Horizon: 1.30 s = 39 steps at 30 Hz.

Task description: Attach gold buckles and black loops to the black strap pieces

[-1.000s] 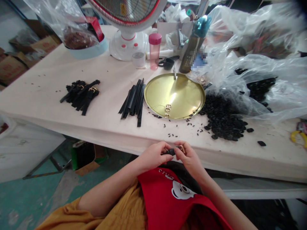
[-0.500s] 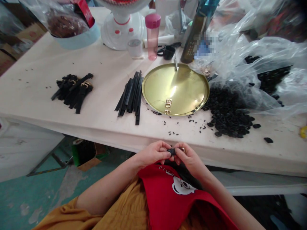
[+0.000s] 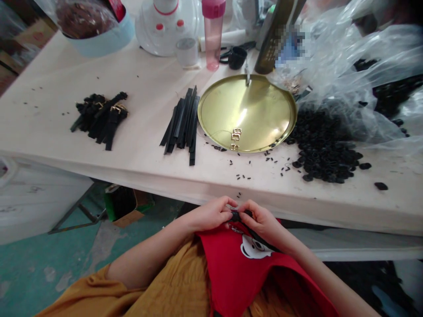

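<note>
Close together at the table's front edge, my left hand [image 3: 216, 214] and my right hand [image 3: 259, 219] pinch one short black strap [image 3: 235, 216] between thumbs and fingers. Most of the strap is hidden by the fingers. Beyond them lies a round gold tray [image 3: 218, 105] with a few small gold buckles [image 3: 235, 134] near its front rim. A bundle of flat black strips [image 3: 180, 125] lies left of the tray. Farther left is a pile of black straps with gold buckles [image 3: 102, 116]. To the tray's right spreads a heap of small black loops [image 3: 325, 152].
Tiny black bits [image 3: 243, 177] are scattered before the tray. Behind it stand a pink bottle [image 3: 213, 42], a black cup [image 3: 237, 58] and a white fan base [image 3: 168, 33]. Clear plastic bags [image 3: 343, 66] cover the back right. A light-blue tub [image 3: 102, 43] stands back left.
The gold buckle seen at my right fingers is now out of sight. My hands have turned slightly around the strap, and the camera view has tilted down a little.
</note>
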Tool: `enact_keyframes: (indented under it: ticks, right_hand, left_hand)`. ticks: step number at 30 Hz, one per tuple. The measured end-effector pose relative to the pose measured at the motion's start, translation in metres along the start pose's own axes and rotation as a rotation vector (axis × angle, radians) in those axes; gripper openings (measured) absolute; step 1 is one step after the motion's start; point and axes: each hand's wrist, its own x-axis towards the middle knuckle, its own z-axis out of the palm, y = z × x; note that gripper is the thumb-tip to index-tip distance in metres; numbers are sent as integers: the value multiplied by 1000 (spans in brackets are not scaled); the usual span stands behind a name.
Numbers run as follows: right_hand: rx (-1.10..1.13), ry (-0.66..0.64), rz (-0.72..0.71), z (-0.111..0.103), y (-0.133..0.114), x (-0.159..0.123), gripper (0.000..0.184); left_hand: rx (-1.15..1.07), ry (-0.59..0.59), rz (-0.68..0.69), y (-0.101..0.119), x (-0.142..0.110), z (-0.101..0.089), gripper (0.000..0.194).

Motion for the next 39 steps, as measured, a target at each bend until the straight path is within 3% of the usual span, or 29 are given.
enact_keyframes:
  ticks: [7, 13, 17, 22, 26, 32, 39]
  right_hand:
    - [-117, -147, -79, 2, -2, -11, 8]
    - [125, 78, 15, 19, 8, -18, 11]
    - [106, 188, 24, 26, 12, -20, 17]
    - [66, 244, 11, 28, 18, -23, 18]
    - [26, 194, -7, 28, 25, -25, 16]
    - [41, 25, -76, 22, 22, -28, 17]
    - [20, -173, -131, 13, 14, -34, 19]
  left_hand:
    - [113, -28, -42, -4, -8, 17, 33]
    - [132, 26, 38, -6, -17, 10, 33]
    - [349, 5, -30, -4, -21, 5, 20]
    - [416, 119, 29, -12, -13, 17, 27]
    - [393, 104, 9, -17, -8, 22, 28]
    - [333, -101, -54, -8, -16, 19, 29]
    - [262, -198, -59, -10, -18, 24, 31]
